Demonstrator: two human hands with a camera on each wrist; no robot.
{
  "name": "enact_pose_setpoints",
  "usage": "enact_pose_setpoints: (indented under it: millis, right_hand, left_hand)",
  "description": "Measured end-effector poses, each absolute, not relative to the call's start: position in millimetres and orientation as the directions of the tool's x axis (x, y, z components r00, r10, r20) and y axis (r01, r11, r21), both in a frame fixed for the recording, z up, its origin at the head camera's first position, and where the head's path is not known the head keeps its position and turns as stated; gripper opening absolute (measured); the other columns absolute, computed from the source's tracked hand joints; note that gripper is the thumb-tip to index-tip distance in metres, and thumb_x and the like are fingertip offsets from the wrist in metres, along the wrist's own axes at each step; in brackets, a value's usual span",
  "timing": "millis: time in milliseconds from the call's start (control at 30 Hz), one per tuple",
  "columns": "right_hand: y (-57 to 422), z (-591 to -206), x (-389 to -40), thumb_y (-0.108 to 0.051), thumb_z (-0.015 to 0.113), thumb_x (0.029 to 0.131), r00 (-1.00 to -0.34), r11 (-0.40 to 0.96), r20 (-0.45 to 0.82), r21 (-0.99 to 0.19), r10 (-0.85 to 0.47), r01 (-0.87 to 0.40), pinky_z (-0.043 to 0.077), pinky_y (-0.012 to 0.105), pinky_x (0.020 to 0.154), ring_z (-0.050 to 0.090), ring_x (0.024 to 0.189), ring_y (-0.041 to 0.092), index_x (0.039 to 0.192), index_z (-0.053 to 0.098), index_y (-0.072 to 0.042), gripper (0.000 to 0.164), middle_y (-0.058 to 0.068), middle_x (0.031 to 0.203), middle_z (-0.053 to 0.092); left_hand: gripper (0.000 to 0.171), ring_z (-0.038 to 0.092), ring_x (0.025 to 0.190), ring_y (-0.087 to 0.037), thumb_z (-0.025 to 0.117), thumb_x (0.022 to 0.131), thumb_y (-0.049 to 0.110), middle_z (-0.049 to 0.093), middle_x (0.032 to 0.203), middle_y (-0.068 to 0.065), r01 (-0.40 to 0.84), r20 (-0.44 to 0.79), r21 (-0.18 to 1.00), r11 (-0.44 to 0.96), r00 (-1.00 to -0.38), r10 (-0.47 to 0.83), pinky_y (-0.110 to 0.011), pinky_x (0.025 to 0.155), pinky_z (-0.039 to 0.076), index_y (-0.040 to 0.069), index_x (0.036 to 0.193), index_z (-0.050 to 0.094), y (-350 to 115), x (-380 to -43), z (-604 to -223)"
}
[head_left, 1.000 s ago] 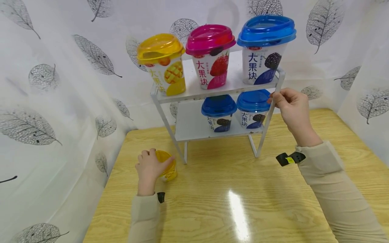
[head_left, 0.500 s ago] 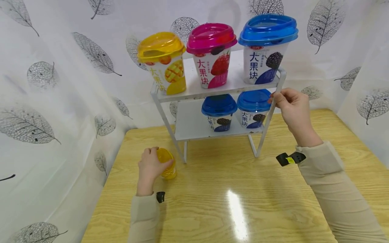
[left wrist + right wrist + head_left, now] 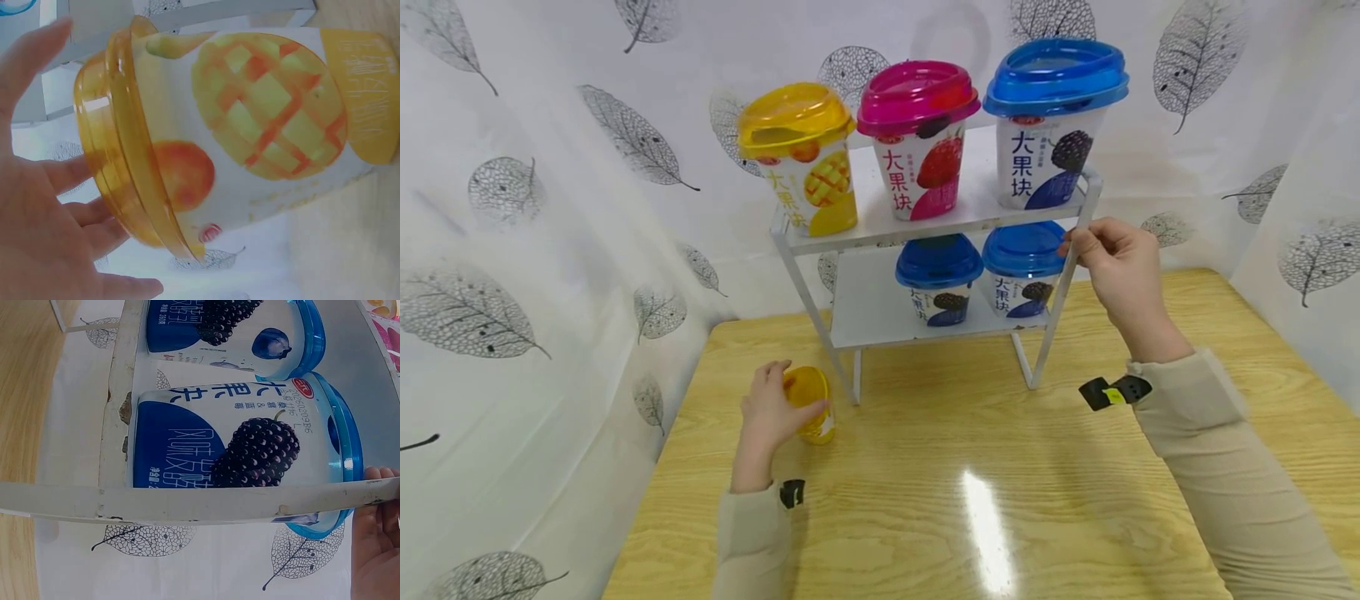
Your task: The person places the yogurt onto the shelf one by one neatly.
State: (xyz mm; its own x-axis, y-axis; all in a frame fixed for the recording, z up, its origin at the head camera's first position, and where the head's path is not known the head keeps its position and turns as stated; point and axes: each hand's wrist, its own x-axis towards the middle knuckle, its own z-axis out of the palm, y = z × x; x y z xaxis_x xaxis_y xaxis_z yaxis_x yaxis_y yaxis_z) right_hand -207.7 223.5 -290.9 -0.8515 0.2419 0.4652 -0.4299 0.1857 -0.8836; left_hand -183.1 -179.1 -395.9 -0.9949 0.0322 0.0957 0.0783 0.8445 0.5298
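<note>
On the table, left of the rack's foot, stands a yogurt cup [image 3: 815, 421] with a yellow lid and mango print. My left hand [image 3: 771, 417] is beside its lid, thumb and fingers spread. In the left wrist view the thumb stands clear of the yellow lid [image 3: 119, 137], and the fingers lie behind it; contact there is unclear. My right hand [image 3: 1126, 271] pinches the right upright of a white two-tier rack [image 3: 925, 337] just below the upper shelf. The right wrist view shows its fingers at the white upright [image 3: 250, 503], beside a blue-lidded cup [image 3: 269, 450].
On the upper shelf stand a yellow-lidded mango cup [image 3: 812, 179], a pink-lidded strawberry cup [image 3: 921, 162] and a large blue-lidded blackberry cup [image 3: 1048, 150]. Below are two blue-lidded cups, one left [image 3: 942, 292] and one right [image 3: 1021, 283]. Leaf-patterned sheeting [image 3: 565, 267] surrounds the wooden table [image 3: 910, 475].
My left hand's fingers have loosened and spread beside the yellow cup, whose lid shows more. The cup has shifted only slightly. My right hand stays on the rack upright.
</note>
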Motion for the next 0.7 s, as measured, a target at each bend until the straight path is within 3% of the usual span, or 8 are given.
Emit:
enact_pose_setpoints:
  millis: [167, 333, 700]
  right_hand:
    - [223, -291, -208, -0.013, 0.055, 0.086, -0.849, 0.197, 0.47, -0.88, 0.242, -0.432, 0.046, 0.015, 0.068, 0.059, 0.068, 0.009, 0.083, 0.064, 0.002, 0.018, -0.004, 0.07, 0.061]
    - [222, -291, -208, -0.012, 0.055, 0.086, -0.848, 0.173, 0.473, -0.88, 0.241, -0.442, 0.046, 0.015, 0.067, 0.059, 0.068, 0.009, 0.082, 0.064, 0.002, 0.017, -0.003, 0.07, 0.062]
    - [222, -290, -207, -0.012, 0.056, 0.086, -0.852, 0.136, 0.461, -0.887, 0.249, -0.44, 0.046, 0.015, 0.067, 0.059, 0.067, 0.008, 0.079, 0.064, 0.0, 0.016, -0.003, 0.069, 0.062]
  left_hand:
    - [0.098, 0.023, 0.121, -0.04, 0.078, 0.063, 0.039, 0.021, 0.134, -0.025, 0.065, 0.129, 0.615, 0.786, -0.992, -0.019, -0.052, 0.097, 0.022, -0.001, 0.135, 0.025, -187, -177, -407]
    - [0.108, 0.018, 0.124, -0.038, 0.08, 0.063, 0.032, 0.012, 0.137, -0.024, 0.051, 0.135, 0.746, 0.664, -0.988, -0.075, -0.053, 0.097, 0.022, 0.003, 0.139, 0.009, -192, -169, -423]
    - [0.124, 0.02, 0.125, -0.038, 0.081, 0.062, 0.011, 0.013, 0.137, -0.026, 0.028, 0.084, 0.908, 0.419, -0.99, -0.116, -0.05, 0.101, 0.014, 0.014, 0.137, -0.017, -193, -159, -448]
